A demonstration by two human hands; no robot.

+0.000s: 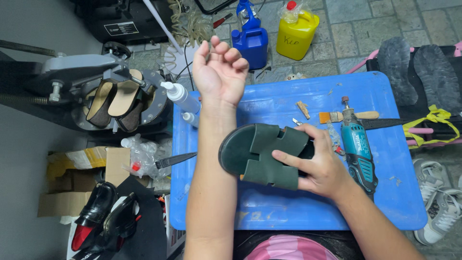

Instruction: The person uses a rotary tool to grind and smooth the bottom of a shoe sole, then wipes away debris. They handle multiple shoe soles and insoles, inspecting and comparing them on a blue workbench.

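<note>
Green sandal [262, 154] gripped in right hand [320, 166].
Left hand [220, 72] lifted, loosely curled, empty, above blue table [288, 207].

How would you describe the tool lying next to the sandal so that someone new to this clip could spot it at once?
Start at the blue table in the middle, where the right hand holds a dark green sandal. Just to the right of that hand lies a teal and black rotary tool, its tip pointing away from the person. Unlike the flat wooden-handled brush beside its tip, it is thick, plastic-bodied and corded.
</note>
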